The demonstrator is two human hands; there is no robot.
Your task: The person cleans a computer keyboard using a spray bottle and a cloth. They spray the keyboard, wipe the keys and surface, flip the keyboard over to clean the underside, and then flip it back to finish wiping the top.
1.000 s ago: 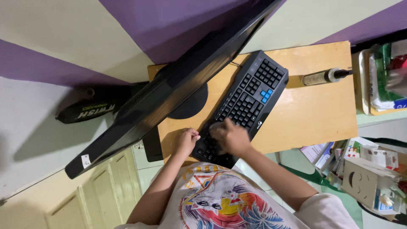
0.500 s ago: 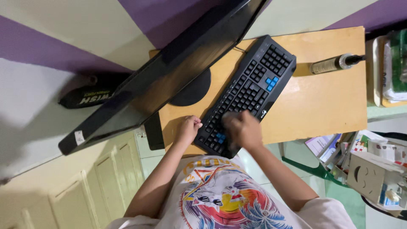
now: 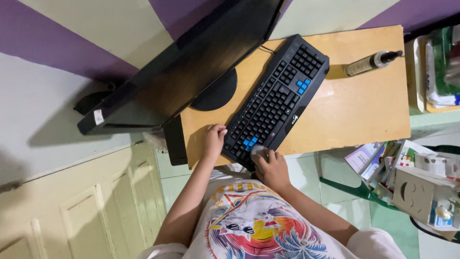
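Right hand point(image 3: 271, 165): yours, curled on a small pale cloth point(image 3: 257, 150) at the black keyboard's point(image 3: 275, 103) near end. Left hand point(image 3: 213, 140): fisted, touching its left edge. Keyboard's long axis runs diagonally far-right across the wooden desk point(image 3: 354, 115).

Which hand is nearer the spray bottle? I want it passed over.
Right. The right hand rests at the keyboard's near corner, the left hand at its far side, both well away from the spray bottle.
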